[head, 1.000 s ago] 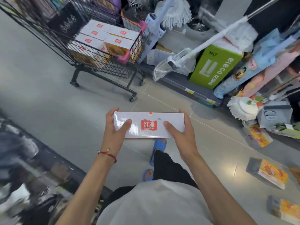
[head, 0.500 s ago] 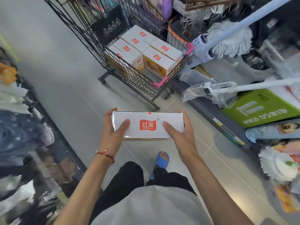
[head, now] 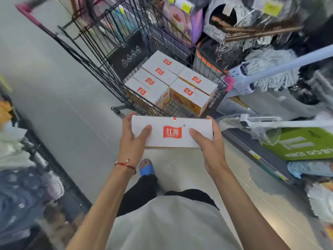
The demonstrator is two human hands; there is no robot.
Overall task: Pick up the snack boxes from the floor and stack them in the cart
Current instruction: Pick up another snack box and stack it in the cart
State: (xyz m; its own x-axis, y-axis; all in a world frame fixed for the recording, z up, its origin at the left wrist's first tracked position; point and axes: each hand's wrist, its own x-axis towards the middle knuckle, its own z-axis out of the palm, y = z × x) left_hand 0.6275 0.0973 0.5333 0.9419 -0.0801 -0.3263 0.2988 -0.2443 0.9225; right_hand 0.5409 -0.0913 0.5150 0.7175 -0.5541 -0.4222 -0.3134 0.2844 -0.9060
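I hold one snack box (head: 172,131) in the air before me, long side across, just in front of the near end of the cart (head: 100,73) and above the floor (head: 72,114). My left hand (head: 131,141) grips its left end and my right hand (head: 210,147) grips its right end. Both thumbs lie flat on the white top, and the fingers curl round the ends to the underside (I cannot see how far they reach there).

The first danger, I think, is the grip itself. The top looks smooth and a little shiny, and I press mostly from the two ends, so the box may slide out if I loosen one hand too early.

The second is the cart's wire rim. The box must go over it, and if I carry it too low, its far edge will knock the wire and tip out of my hands.

The third is the stacked boxes (head: 156,82) already inside. They stand close together in rows, with an open place on the wire bottom at the near end. If I push my box against them instead of lowering it, a row may shift or lean.

The cart also stands on wheels (head: 115,110), so a push may roll it away. And a mop handle (head: 288,60) pokes out near the cart's right corner, where my right arm may catch it.
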